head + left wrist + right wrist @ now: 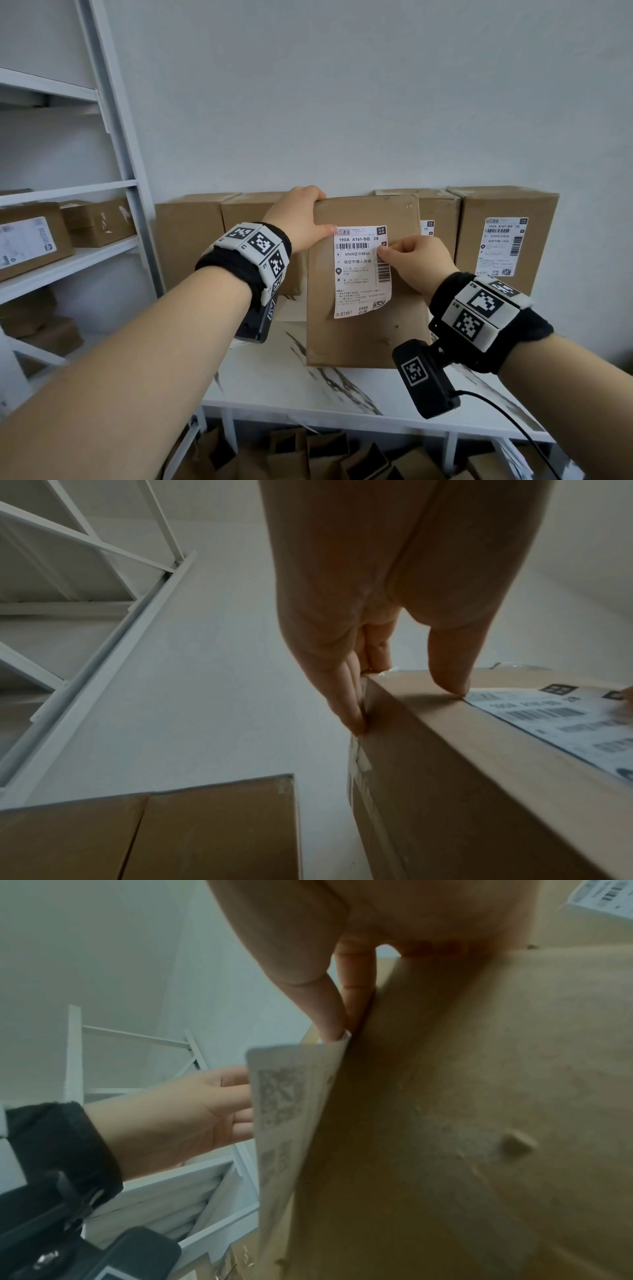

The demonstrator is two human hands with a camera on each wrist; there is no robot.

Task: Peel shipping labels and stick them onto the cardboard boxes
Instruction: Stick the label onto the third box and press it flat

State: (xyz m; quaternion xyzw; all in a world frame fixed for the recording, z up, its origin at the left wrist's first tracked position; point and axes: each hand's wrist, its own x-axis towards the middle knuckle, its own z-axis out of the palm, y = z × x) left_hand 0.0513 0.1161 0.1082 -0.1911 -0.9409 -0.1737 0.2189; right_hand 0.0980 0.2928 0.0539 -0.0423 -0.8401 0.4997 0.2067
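Observation:
A brown cardboard box [363,339] stands upright on the marble-patterned table [308,387], leaning slightly. A white shipping label [356,274] lies on its front face. My left hand [308,219] grips the box's top left corner, fingers over the top edge and thumb at the label's upper left corner. In the left wrist view the left hand [404,704] clasps the box [462,791] beside the label [565,718]. My right hand [387,251] pinches the label's right edge. In the right wrist view the right hand [342,1026] holds the label [287,1096], whose lower part curls off the box [479,1096].
A row of cardboard boxes [191,240] lines the wall behind, and the right one [503,240] carries a label. White shelving [102,246] at the left holds more boxes [30,236]. Several folded cartons [308,452] lie under the table.

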